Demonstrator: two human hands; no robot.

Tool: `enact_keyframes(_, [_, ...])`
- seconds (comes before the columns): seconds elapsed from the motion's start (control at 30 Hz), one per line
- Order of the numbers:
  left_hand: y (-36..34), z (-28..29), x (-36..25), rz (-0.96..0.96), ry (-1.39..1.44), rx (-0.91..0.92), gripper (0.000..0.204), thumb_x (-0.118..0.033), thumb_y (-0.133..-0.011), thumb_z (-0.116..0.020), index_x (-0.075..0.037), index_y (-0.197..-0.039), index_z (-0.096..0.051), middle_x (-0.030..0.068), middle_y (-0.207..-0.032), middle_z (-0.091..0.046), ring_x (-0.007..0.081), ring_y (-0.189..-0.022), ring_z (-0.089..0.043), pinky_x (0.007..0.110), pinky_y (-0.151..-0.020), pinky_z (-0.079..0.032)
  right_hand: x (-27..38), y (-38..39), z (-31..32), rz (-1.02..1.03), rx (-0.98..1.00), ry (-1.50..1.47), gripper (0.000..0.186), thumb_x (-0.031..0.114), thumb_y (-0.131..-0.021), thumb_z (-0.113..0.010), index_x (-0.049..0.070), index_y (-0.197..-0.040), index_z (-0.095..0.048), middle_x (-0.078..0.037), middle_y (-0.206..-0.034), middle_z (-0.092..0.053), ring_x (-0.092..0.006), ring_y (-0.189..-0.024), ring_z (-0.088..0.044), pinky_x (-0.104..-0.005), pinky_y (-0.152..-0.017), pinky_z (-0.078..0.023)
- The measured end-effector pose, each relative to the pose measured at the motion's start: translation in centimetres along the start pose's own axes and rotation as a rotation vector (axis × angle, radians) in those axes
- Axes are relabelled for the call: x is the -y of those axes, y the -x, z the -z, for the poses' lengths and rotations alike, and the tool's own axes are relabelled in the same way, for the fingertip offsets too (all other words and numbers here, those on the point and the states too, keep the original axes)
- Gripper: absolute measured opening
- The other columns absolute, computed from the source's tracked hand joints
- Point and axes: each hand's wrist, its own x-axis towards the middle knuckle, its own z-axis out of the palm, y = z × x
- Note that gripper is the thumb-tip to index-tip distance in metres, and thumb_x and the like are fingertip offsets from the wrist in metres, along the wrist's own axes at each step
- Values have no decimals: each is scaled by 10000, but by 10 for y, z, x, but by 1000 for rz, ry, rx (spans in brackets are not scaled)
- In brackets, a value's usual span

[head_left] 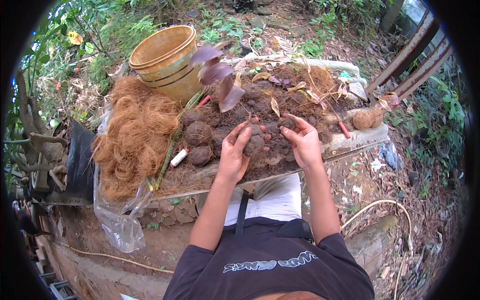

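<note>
Likely the crumbly soil ball [254,144] could break apart if squeezed unevenly: the left hand [235,152] cups it from below, while the right hand [302,140] pinches a smaller clump of loose soil. Beyond the ball lie three finished round, fibre-wrapped balls [198,134]; left of them, springy coconut fibre [135,135]; farther off, a ribbed tan bucket [165,60].

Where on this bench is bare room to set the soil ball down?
Little room. One patch lies at the front edge of the slab below the left hand, another on the strip past the red marker. Crowded elsewhere: coconut fibre, finished balls, soil heap, bucket.
</note>
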Motion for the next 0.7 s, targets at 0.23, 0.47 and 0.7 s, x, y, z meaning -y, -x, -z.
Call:
enact_keyframes(0.23, [3,-5,9,-45,266,-88,450,-495,-993,-455,-79,-1145,-540,98,-990,-616,240,-883,-653,348,-697,-563,15,11,-29,-18,12,-134,380,-17,-917,-599,-30,-1292,-538,-67,-1074,-654,-146,-995,-641,-253,-882,-537])
enact_keyframes(0.47, [2,-4,12,-25,218,-82,418,-418,-1027,-432,-30,-1142,-538,107,-1047,-650,200,-901,-661,343,-708,-586,14,24,-46,-34,-20,-367,361,5,-944,-575,-38,-1298,-518,-84,-1211,-599,-152,-1067,-607,-316,-996,-511])
enact_keyframes(0.7, [0,-21,11,24,201,-249,388,-306,-1042,-448,-7,-1281,-509,79,-1208,-605,131,-1062,-600,265,-901,-504,-4,23,-58,111,-26,-160,337,9,-941,-579,-44,-1273,-552,-118,-1221,-607,-209,-1122,-604,-322,-1015,-481])
